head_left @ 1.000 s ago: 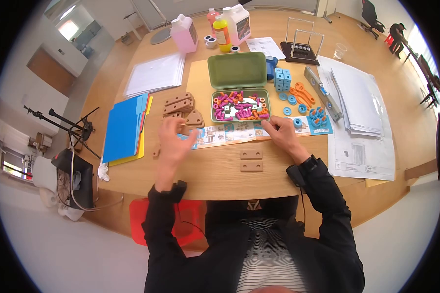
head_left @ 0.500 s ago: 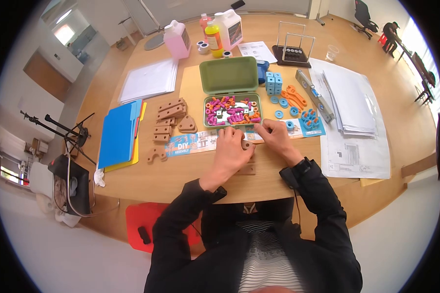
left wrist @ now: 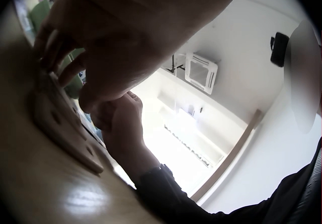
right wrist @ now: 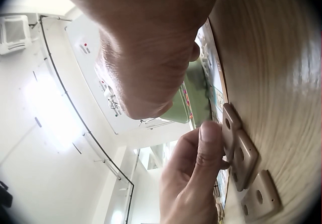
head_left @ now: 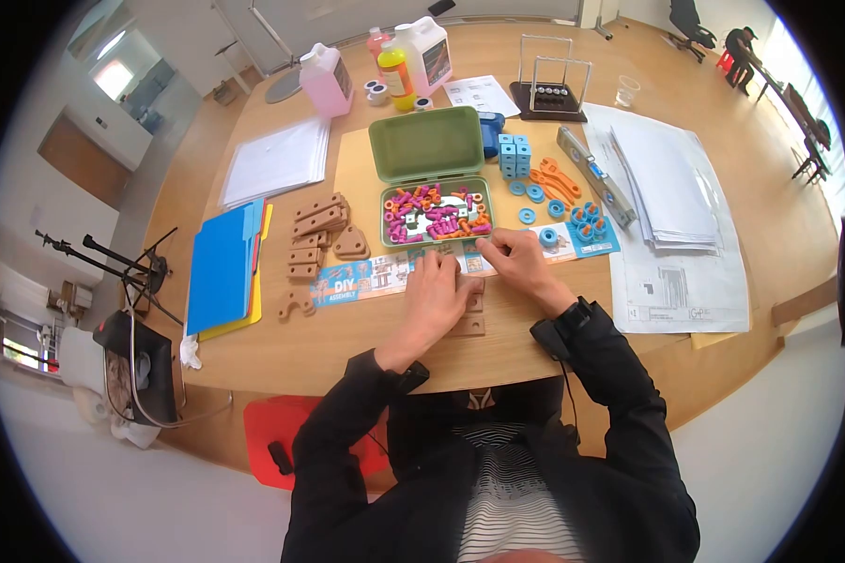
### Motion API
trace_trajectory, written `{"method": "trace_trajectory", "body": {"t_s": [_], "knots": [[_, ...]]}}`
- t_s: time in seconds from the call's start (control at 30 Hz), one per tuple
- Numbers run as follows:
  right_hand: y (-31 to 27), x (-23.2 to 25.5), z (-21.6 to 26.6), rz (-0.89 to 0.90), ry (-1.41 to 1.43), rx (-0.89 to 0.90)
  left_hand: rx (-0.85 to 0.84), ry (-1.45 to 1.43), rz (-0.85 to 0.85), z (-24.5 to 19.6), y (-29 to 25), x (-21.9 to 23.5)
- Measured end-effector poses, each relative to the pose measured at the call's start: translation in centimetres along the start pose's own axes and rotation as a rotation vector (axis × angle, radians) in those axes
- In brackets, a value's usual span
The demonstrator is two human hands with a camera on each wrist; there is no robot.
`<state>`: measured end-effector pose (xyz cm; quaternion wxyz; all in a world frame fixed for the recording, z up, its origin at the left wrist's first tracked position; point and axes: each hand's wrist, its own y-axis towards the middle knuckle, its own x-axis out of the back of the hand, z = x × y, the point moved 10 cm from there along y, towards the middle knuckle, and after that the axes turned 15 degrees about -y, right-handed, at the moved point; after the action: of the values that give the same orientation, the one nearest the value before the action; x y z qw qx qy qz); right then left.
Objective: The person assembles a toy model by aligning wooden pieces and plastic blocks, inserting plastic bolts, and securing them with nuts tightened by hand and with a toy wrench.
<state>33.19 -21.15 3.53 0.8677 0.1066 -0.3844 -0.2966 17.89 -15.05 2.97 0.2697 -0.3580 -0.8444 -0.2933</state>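
Observation:
My left hand [head_left: 432,296] is over the front of the table, fingertips down beside the leaflet. Its thumb and fingers hold a flat brown strip with holes [right wrist: 230,128], mostly covered by the hand in the head view. Two similar brown strips lie nearer me, the middle strip [right wrist: 245,156] and the nearest strip [head_left: 469,327]. My right hand [head_left: 526,267] rests with curled fingers at the front right corner of the green box [head_left: 381,214], over the leaflet [head_left: 385,274]. Nothing shows in its grasp. The open box holds purple and orange bolts and nuts.
Brown strips [head_left: 319,214], a rounded triangular plate [head_left: 351,244] and a curved piece [head_left: 296,305] lie left. Blue blocks [head_left: 514,155], orange wrenches [head_left: 554,178] and a level [head_left: 596,174] lie right. Blue folders [head_left: 225,267] and paper stacks [head_left: 662,188] flank them; bottles [head_left: 396,75] stand behind.
My left hand moved right from the brown pieces with a strip, then lowered it by the two lying strips. My right hand stays by the box corner. The head view has shifted slightly.

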Motion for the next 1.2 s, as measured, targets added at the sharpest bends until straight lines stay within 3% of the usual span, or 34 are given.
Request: {"method": "trace_trajectory", "body": {"t_s": [0.47, 0.57, 0.63, 0.77, 0.97, 1.07, 1.13, 1.2], "knots": [[0.0, -0.5, -0.1, 0.02, 0.012, -0.006, -0.026, -0.014, 0.048, 0.4, -1.0, 1.1], [-0.1, -0.4, -0.2, 0.024, -0.006, -0.013, -0.035, -0.042, 0.008, 0.2, -0.9, 1.9], [0.0, -0.3, -0.1, 0.015, 0.001, -0.011, -0.047, -0.064, -0.107, 0.3, -0.5, 4.1], [-0.1, -0.3, 0.0, 0.02, 0.01, -0.005, -0.01, -0.089, -0.183, 3.5, 0.5, 8.3], [0.0, -0.4, 0.0, 0.02, 0.017, -0.01, 0.067, 0.209, -0.393, 10.1, -0.3, 15.5], [0.0, -0.5, -0.2, 0.027, 0.009, -0.017, 0.203, 0.366, -0.433, 13.6, -1.3, 18.0], [0.0, -0.6, -0.3, 0.039, 0.01, -0.022, 0.397, 0.454, -0.468, 15.9, -2.5, 19.5], [0.0, -0.6, -0.4, 0.038, 0.006, -0.026, 0.428, 0.467, -0.491, 16.6, -3.0, 20.4]]}}
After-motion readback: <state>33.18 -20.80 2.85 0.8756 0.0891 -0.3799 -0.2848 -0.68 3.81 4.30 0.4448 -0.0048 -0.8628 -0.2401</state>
